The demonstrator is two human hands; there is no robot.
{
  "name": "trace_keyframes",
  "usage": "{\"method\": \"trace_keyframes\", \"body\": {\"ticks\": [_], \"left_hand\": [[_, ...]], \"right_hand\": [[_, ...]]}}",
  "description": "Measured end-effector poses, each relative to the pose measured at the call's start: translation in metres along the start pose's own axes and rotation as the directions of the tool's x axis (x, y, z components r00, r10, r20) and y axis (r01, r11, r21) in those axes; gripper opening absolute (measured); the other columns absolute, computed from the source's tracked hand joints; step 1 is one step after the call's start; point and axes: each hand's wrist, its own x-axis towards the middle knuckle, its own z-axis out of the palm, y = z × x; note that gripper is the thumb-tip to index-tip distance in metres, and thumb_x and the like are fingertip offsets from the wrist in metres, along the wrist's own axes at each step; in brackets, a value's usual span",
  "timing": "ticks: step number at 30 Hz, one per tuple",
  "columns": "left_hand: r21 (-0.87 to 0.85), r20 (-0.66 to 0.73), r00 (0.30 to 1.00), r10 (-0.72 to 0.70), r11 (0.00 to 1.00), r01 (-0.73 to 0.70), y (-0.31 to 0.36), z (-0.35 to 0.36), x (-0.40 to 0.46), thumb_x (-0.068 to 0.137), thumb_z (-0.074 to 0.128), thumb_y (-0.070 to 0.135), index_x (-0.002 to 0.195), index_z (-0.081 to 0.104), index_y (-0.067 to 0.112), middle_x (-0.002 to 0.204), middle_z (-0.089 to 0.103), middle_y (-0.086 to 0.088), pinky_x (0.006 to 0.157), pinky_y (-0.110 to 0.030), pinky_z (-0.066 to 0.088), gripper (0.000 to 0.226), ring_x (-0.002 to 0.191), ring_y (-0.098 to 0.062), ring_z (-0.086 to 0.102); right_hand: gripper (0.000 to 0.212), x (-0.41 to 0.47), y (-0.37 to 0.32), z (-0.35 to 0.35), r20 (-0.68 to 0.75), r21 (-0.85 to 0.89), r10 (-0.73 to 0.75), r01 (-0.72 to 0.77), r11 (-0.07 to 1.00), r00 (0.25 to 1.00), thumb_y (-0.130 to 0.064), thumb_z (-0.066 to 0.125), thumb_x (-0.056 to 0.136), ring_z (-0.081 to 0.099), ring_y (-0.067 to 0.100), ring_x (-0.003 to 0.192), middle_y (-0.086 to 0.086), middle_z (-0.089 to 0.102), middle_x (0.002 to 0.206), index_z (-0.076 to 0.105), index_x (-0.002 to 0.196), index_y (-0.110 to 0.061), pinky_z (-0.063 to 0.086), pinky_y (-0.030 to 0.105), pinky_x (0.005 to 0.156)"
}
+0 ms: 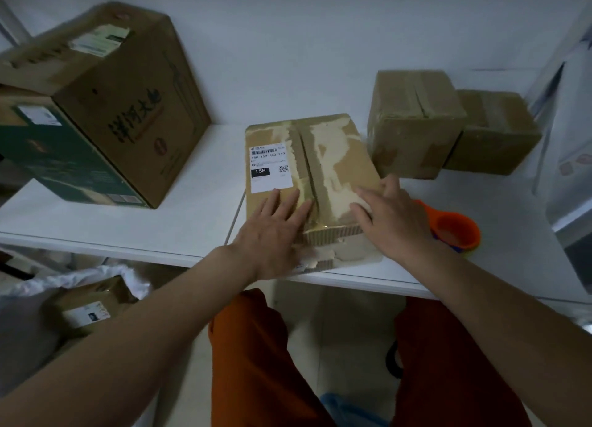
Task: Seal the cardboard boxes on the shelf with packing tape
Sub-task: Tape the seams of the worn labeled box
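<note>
A flat cardboard box [323, 157] with a white shipping label and torn paper patches lies on the white shelf [179, 228], near its front edge. My left hand [275, 231] presses flat on the box's near left flap, fingers straight. My right hand [390, 215] rests flat on the near right flap and right edge. An orange tape dispenser [455, 228] sits on the shelf just right of my right hand, partly hidden behind it.
Two small brown boxes [413, 122] [493, 131] stand at the back right. A large brown box [128, 83] lies on a green one [64, 163] at the left. Below the shelf at the left, a labelled box [93, 304] sits in white plastic.
</note>
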Motion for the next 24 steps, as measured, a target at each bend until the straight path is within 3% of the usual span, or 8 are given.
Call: {"method": "trace_keyframes", "body": {"ticks": [4,7,10,13,15,20,24], "left_hand": [[-0.119,-0.197,0.980,0.034,0.991,-0.058,0.038,-0.004,0.034,0.093,0.028,0.064,0.155,0.000,0.026,0.162,-0.003,-0.004,0.121,-0.039,-0.001,0.078,0.149,-0.023,-0.006],[-0.109,-0.139,0.990,0.037,0.993,-0.053,0.059,0.004,0.054,0.093,0.015,0.066,0.154,-0.003,0.031,0.162,-0.006,0.000,0.121,-0.040,-0.003,0.072,0.148,-0.025,-0.011],[-0.015,-0.132,0.991,0.017,1.000,-0.019,0.066,0.014,0.058,0.093,0.003,0.063,0.153,-0.006,0.035,0.162,-0.008,0.000,0.121,-0.045,0.000,0.067,0.148,-0.028,-0.012],[0.027,-0.130,0.991,0.031,0.999,-0.028,0.067,0.013,0.059,0.090,-0.004,0.061,0.151,-0.007,0.039,0.162,-0.008,0.001,0.120,-0.048,0.004,0.065,0.148,-0.032,-0.010],[0.049,-0.126,0.991,0.039,0.998,-0.033,0.068,0.012,0.060,0.089,-0.007,0.060,0.150,-0.009,0.042,0.162,-0.008,0.002,0.120,-0.049,0.005,0.064,0.148,-0.033,-0.009],[0.051,-0.117,0.993,0.029,0.998,-0.023,0.070,0.009,0.060,0.088,-0.007,0.059,0.149,-0.010,0.044,0.162,-0.008,0.004,0.119,-0.049,0.006,0.063,0.148,-0.032,-0.008],[0.009,-0.116,0.993,0.021,1.000,-0.020,0.068,0.010,0.060,0.093,0.003,0.061,0.149,-0.007,0.046,0.162,-0.006,0.006,0.120,-0.047,0.005,0.059,0.148,-0.029,-0.008]], "right_hand": [[0.028,-0.006,-0.001,-0.001,-0.058,0.031,-0.055,0.057,0.998,0.997,-0.031,0.040,0.098,0.044,0.022,0.065,0.007,0.039,0.102,0.058,0.114,-0.016,0.030,0.027,0.049],[0.025,-0.004,0.013,-0.006,-0.039,0.127,0.034,-0.028,0.991,0.999,-0.025,0.035,0.100,0.050,0.027,0.071,0.005,0.041,0.099,0.055,0.101,-0.011,0.042,0.035,0.058],[0.026,-0.005,0.049,-0.004,-0.045,0.119,0.224,-0.217,0.969,0.974,-0.023,0.035,0.100,0.052,0.029,0.080,0.013,0.047,0.098,0.052,0.090,-0.007,0.040,0.035,0.064],[0.040,-0.009,0.089,0.011,0.105,-0.069,0.433,-0.428,0.901,0.895,-0.036,0.046,0.096,0.052,0.036,0.104,0.021,0.052,0.114,0.055,0.108,0.001,0.044,0.041,0.082],[0.055,-0.010,0.108,0.021,0.207,-0.096,0.530,-0.522,0.847,0.822,-0.046,0.053,0.091,0.051,0.037,0.110,0.022,0.054,0.119,0.055,0.116,0.003,0.045,0.041,0.087],[0.047,-0.013,0.123,0.048,0.413,-0.107,0.455,-0.454,0.884,0.788,-0.044,0.058,0.089,0.061,0.033,0.098,0.015,0.064,0.107,0.061,0.111,-0.003,0.050,0.038,0.083],[0.034,-0.014,0.125,0.053,0.383,0.004,0.461,-0.500,0.866,0.801,-0.028,0.056,0.094,0.060,0.037,0.099,0.021,0.064,0.107,0.058,0.107,0.004,0.047,0.039,0.080]]}}
